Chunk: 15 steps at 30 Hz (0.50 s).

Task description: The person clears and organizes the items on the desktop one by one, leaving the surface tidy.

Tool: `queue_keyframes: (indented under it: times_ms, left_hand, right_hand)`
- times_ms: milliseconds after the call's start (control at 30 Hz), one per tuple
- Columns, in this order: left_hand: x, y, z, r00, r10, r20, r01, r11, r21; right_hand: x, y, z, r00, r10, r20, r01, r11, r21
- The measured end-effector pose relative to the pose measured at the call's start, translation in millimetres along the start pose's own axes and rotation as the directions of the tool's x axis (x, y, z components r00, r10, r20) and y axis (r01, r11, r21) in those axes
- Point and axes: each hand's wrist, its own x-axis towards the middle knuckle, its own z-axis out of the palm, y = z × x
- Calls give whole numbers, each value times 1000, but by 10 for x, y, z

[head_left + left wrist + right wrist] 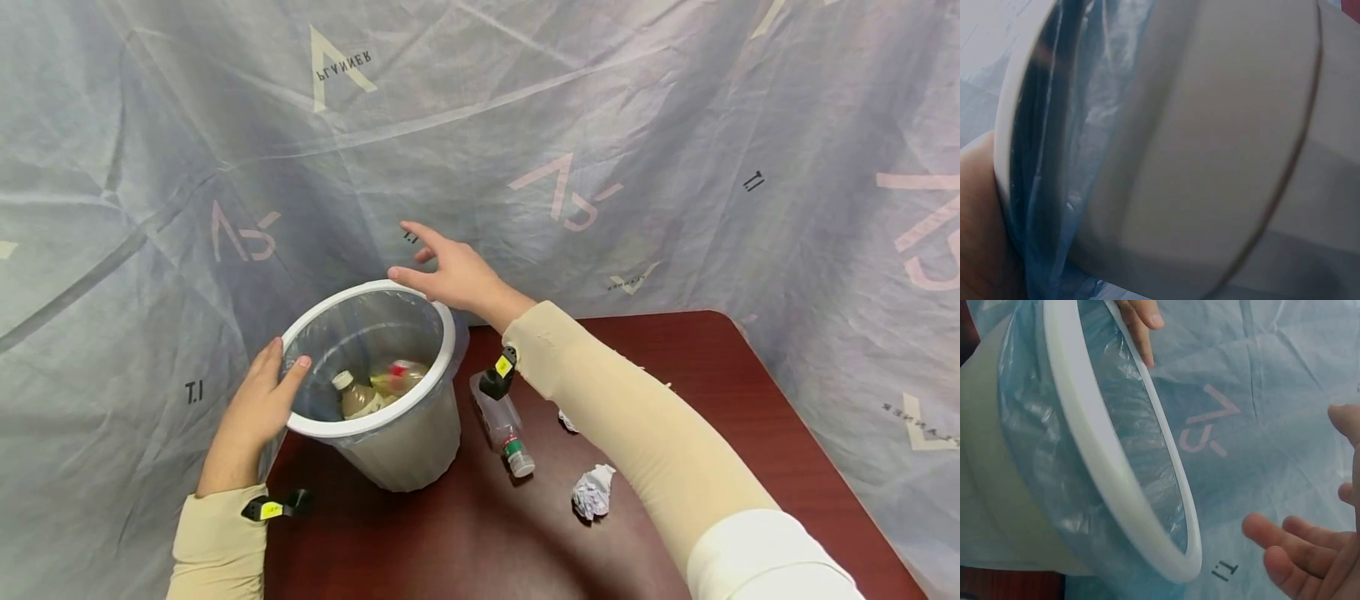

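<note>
A white trash bin (411,446) lined with a clear plastic bag (1041,456) stands on the table. My left hand (258,396) rests against the left side of its rim (330,429), with the thumb raised over the opening. In the right wrist view, the left fingers (1141,337) lie along the rim's outer side. My right hand (461,271) hovers by the rim's back right, fingers spread and holding nothing. Inside the bin lie a brownish bottle (360,398) with a white cap and a blurred red-and-yellow item (401,377).
Right of the bin, a clear plastic bottle (501,421) lies on the dark red table (480,542). A crumpled paper ball (592,492) sits farther right, and another paper piece (567,422) is partly hidden by my right sleeve. Grey printed sheeting (450,125) hangs behind the table.
</note>
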Motion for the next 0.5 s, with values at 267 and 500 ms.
queue_keyframes:
  times_ms: [267,500]
  left_hand:
    - [-14,-9,-1,1000,4,-11,-4,1000,0]
    - [2,-16,24,1000,7,-14,-7,1000,-3]
  right_hand:
    - [-71,216,-116,997,22,-68,-20,999,28]
    - [-161,488,-287,988,86,-126,-80,996,48]
